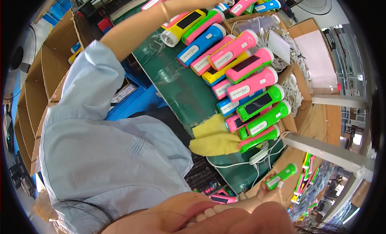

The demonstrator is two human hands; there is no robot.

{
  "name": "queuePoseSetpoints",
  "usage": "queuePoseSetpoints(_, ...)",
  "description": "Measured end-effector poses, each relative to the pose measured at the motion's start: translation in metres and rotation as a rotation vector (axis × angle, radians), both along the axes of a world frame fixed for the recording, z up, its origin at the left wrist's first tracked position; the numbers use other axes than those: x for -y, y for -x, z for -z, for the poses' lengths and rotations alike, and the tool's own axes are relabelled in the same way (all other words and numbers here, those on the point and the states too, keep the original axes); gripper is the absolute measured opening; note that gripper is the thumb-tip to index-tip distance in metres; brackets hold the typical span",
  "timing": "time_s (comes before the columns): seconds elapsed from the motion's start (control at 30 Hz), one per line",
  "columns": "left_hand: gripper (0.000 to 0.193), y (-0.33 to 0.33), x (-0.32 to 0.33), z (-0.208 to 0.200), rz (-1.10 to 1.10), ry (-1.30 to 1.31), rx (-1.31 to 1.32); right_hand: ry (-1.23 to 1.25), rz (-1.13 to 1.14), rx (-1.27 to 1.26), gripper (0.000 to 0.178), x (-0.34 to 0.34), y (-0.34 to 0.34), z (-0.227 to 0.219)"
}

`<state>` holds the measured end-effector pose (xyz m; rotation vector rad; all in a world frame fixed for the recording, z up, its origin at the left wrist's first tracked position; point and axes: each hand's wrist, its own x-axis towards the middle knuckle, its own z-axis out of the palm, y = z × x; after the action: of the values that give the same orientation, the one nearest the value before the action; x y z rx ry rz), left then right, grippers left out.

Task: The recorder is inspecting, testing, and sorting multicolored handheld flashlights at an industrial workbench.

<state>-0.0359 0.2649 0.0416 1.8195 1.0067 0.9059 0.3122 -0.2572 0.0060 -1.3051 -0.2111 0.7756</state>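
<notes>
My right hand [265, 188], at the lower right, is closed around a green flashlight [284, 174] with a white head. My left arm stretches across the top of the view. At its end, my left hand [203, 0] is among flashlights at the upper edge, beside a white-rimmed flashlight head; its fingers are partly cut off. Between the hands, flashlights lie stacked in a slanting row on a green table [163, 69]. They include a blue one [201, 45], a pink one [233, 50] and a green one with a dark panel [260, 105].
A yellow cloth [213, 139] lies at the table's near edge. Past the row stand cardboard boxes holding white cables [294, 91]. A white power strip [258, 156] has cords trailing from it. A grey metal bar [321, 147] crosses at right, with more flashlights [304, 178] beyond.
</notes>
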Motion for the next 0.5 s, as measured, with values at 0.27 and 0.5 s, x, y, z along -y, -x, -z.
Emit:
queuePoseSetpoints(0.27, 0.036, -0.013, -0.145, 0.056, 0.356, -0.827, -0.856, -0.135, 0.629, 0.329, 0.047, 0.011, -0.049, 0.0)
queuePoseSetpoints(0.5, 0.035, -0.033, -0.133, 0.039, 0.455, -1.087, -0.955, -0.15, 0.183, 0.321, 0.043, -0.05, 0.036, 0.018)
